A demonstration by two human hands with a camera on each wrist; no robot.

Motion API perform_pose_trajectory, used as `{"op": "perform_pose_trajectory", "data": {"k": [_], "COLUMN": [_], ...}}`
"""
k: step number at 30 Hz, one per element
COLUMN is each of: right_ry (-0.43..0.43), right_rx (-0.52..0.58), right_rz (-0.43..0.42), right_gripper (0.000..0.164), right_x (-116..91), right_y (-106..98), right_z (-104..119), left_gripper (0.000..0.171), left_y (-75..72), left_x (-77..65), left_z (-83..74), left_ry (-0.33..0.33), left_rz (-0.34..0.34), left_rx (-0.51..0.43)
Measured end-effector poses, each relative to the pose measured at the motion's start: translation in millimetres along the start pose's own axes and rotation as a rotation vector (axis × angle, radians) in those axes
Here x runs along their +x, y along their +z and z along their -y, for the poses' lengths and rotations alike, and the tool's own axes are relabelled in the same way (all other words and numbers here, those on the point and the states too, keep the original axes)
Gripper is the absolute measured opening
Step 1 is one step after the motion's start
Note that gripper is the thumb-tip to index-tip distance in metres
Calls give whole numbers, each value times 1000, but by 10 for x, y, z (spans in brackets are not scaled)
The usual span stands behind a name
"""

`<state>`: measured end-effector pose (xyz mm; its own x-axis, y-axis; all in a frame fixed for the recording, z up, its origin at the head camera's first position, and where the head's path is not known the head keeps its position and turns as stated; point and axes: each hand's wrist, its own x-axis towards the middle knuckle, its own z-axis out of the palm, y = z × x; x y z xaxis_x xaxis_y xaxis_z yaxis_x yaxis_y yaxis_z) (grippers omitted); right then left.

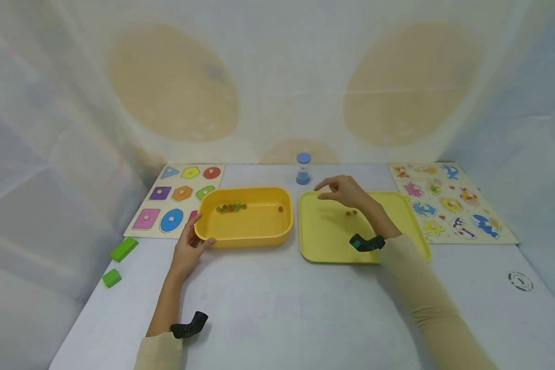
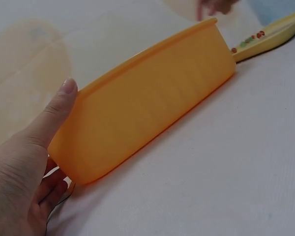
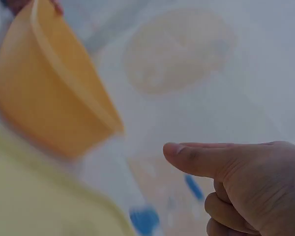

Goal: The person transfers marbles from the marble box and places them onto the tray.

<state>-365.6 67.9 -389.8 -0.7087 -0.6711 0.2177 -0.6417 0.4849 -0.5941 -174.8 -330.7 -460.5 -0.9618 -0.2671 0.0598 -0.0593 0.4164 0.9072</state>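
Note:
An orange-yellow plastic bin stands on the table, with several small red and green beads along its inner back left and a lone reddish bead at the right. My left hand grips its left end, thumb at the near rim and fingers round the side. Over the back left part of a pale yellow tray is my right hand. A gap shows between thumb and index finger, nothing visible in it; the other fingers are curled in the right wrist view. Two small beads lie on the tray beside that wrist.
A blue-capped sand timer stands behind the bin and tray. At the left lie a shape puzzle board and green blocks. An animal puzzle board lies beyond the tray's right end. Cloth walls surround the table.

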Motion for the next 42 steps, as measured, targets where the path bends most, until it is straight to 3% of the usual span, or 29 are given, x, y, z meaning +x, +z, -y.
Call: {"op": "perform_pose_trajectory", "data": {"k": [4,7,11,15,24,33,37,42], "right_ry": [-113,-155,-170,-117,36,22,-46,-130], "right_rx": [36,57,83,58,-22,-70,-49,26], "right_rz": [46,107,181,254,332,324,274,154], "right_gripper": [20,22,23,23,24,13,13,17], "right_x": [510,855,1171,1326,1385,1372,1310,1009], "right_y": [166,385,722,1004,1321,1374,1270,847], "right_z": [430,632,729,765,798,777,766,738], "left_gripper": [72,72,72,72,71,70,71,71], "left_y": [-11,-20,-18,-15,-6,-6,-2,-1], "left_x": [8,16,14,7,16,34,25,9], "left_z": [0,-9,-15,-10,4,29,27,13], "left_ry": [19,24,5,-8,39,50,46,32], "left_rz": [3,1,-3,-2,-7,-18,-11,-16], "left_rx": [1,0,-2,-2,-2,-3,-3,14]}}
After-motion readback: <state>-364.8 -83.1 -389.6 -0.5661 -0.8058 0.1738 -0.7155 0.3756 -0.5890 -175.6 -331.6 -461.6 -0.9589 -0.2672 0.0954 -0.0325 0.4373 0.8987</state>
